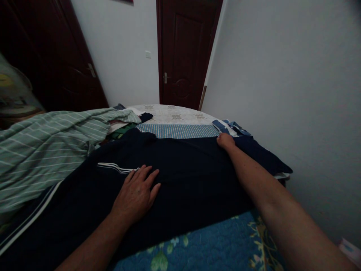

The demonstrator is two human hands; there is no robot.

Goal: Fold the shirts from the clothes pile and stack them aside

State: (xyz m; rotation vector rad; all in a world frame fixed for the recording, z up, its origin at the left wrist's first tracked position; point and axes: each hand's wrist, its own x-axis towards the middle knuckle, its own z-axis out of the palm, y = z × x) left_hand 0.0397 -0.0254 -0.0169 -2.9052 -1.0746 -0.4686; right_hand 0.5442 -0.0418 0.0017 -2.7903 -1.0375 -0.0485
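A dark navy shirt [186,177] with white-striped trim is spread across the table before me. My left hand [135,194] lies flat on it, fingers stretched out, beside a short white-striped trim near the shirt's middle. At the far right edge of the cloth, my right hand [225,141] is closed, with the shirt's edge gathered at its fingers. The fingertips of that hand are partly hidden. Part of the navy cloth extends past my right wrist.
A green-and-white striped cloth [56,150] lies heaped at the left. Beneath the shirt are a blue floral quilted cover [208,244] and a blue striped cloth [180,131]. The patterned tablecloth [175,113] shows behind. Folded blue-and-white fabric [232,128] sits at the right, near the wall.
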